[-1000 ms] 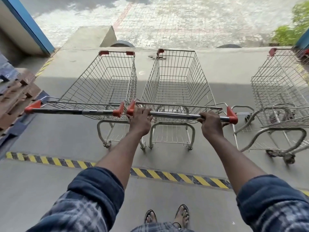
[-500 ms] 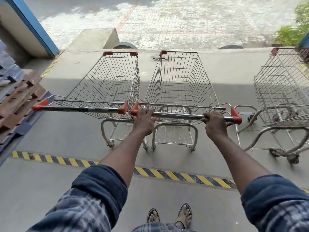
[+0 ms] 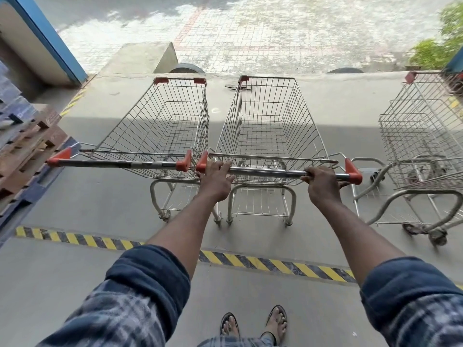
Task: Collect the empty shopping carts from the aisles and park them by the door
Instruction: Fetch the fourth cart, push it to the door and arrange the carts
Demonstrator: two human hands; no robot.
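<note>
Grey concrete floor (image 3: 75, 201) runs out to a bright paved yard (image 3: 250, 33) at 12 o'clock, with a yellow-and-black striped tape (image 3: 250, 259) crossing the floor just ahead of the person's sandalled feet (image 3: 253, 324) and stacked wooden pallets (image 3: 25, 151) at 9 o'clock. Dead ahead at 12 o'clock stands the middle cart (image 3: 270, 126), empty, its basket pointing at the yard and its handle bar (image 3: 270, 172) nearest the person. Just beside it at 11 o'clock is the left cart (image 3: 170, 126), also empty, the two bars almost end to end. A third cart (image 3: 421, 136) stands well apart at 2 o'clock. The right hand (image 3: 323, 184) has its fingers curled round the bar close to the red end cap (image 3: 353, 171) at the 3 o'clock end. The left hand (image 3: 215, 181) lies at the bar's 9 o'clock end with its fingers spread and fairly straight over the metal, resting on it rather than wrapped round it. By the look of it this cart is parked, or very nearly, in line with its neighbour. Such a wire cart should be stiff and rattly, light enough to roll with a push yet awkward to lift, and its swivel wheels are likely to wander on smooth concrete. The bar is the right place to hold, hands wide apart near the caps for steering, since the bare steel between them may be slick.
</note>
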